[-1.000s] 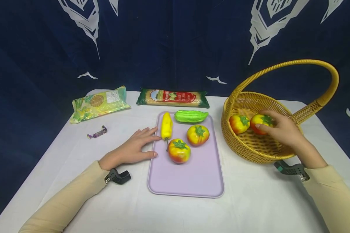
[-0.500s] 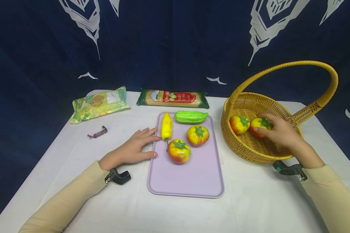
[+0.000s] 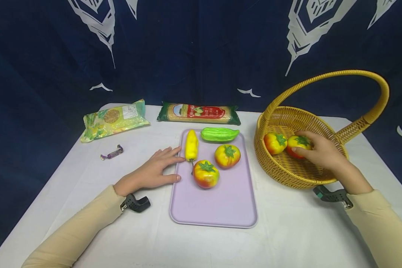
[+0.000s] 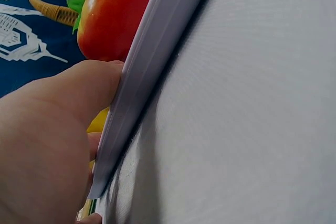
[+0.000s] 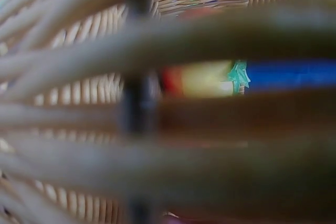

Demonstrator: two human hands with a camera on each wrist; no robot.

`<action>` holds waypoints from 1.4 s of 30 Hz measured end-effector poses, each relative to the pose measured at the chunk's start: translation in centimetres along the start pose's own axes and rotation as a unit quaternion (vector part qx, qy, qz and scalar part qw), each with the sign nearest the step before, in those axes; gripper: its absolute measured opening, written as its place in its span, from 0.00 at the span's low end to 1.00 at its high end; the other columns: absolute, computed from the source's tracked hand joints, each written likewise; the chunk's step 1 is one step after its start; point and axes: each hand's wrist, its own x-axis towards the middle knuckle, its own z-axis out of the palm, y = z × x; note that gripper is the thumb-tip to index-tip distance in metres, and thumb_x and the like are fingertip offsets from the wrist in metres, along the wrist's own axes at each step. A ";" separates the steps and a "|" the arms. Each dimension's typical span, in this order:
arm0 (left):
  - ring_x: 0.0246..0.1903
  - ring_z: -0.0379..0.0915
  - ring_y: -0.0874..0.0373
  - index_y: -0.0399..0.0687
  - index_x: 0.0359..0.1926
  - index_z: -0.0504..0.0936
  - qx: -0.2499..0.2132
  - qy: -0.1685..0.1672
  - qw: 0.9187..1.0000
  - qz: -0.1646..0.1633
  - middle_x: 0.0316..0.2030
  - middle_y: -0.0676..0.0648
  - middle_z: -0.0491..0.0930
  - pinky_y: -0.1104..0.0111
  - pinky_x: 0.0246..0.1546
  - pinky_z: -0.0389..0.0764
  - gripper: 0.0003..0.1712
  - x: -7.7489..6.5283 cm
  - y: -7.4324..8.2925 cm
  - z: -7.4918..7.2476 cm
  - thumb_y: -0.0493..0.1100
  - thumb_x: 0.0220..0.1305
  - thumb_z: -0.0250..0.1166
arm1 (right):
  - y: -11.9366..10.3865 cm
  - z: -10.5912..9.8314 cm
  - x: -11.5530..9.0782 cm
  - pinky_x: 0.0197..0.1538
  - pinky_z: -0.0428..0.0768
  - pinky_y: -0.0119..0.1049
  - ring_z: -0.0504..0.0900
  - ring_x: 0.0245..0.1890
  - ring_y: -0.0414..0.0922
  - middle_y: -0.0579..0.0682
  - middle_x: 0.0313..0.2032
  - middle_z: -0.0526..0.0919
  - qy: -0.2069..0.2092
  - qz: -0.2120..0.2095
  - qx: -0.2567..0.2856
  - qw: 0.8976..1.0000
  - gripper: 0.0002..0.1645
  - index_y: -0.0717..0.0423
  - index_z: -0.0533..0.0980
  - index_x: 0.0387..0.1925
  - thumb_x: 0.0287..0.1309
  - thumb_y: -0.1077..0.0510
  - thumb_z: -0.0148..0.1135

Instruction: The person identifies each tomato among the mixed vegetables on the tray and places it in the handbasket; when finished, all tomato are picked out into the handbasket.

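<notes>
My right hand (image 3: pixel 323 152) reaches into the wicker basket (image 3: pixel 284 178), thumb and fingers round a red-yellow tomato (image 3: pixel 298 144) with a green leafy top. A second tomato (image 3: pixel 275 143) lies beside it, on its left. In the right wrist view the basket's weave covers most of the picture, and a bit of tomato (image 5: pixel 207 80) shows through. My left hand (image 3: pixel 155 169) lies with spread fingers, its fingertips at the left rim of the lilac tray (image 3: pixel 214 208). On that tray are a yellow pepper (image 3: pixel 191 146), a green bitter gourd (image 3: pixel 219 134) and two tomatoes (image 3: pixel 206 174).
A pack of spaghetti (image 3: pixel 199 113) lies behind the tray. To the left are a green-yellow food bag (image 3: pixel 115 120) and a small wrapped candy (image 3: pixel 112 152). The basket's tall handle (image 3: pixel 331 74) arches above the right side, and a dark blue curtain (image 3: pixel 194 48) hangs behind the table.
My right hand and the tomato in it have shifted slightly left towards the other tomato in the basket. The left hand has stayed still.
</notes>
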 end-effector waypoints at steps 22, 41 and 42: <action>0.78 0.47 0.32 0.52 0.68 0.76 -0.003 0.000 1.000 0.002 0.79 0.42 0.57 0.34 0.77 0.44 0.34 0.0 0.0 0.0 0.56 0.63 0.68 | 0.0 -0.1 -0.1 0.58 0.69 0.77 0.70 0.60 0.80 0.77 0.70 0.63 0.037 -0.021 -0.001 0.999 0.40 0.66 0.62 0.73 0.70 0.48 0.61; 0.79 0.47 0.33 0.53 0.69 0.76 -0.001 -0.002 1.000 0.002 0.80 0.43 0.55 0.35 0.77 0.44 0.34 0.0 0.0 -0.1 0.57 0.64 0.68 | -0.7 -0.7 -1.0 0.58 0.69 0.77 0.70 0.61 0.78 0.74 0.70 0.65 0.072 -0.065 0.003 0.995 0.39 0.67 0.63 0.72 0.69 0.51 0.63; 0.79 0.47 0.32 0.53 0.69 0.76 -0.001 -0.002 1.000 0.002 0.80 0.43 0.55 0.34 0.77 0.44 0.34 0.0 0.0 -0.1 0.57 0.64 0.68 | -1.0 -0.8 -1.1 0.58 0.70 0.76 0.71 0.62 0.77 0.73 0.70 0.66 0.076 -0.069 0.003 0.995 0.39 0.66 0.63 0.72 0.68 0.51 0.63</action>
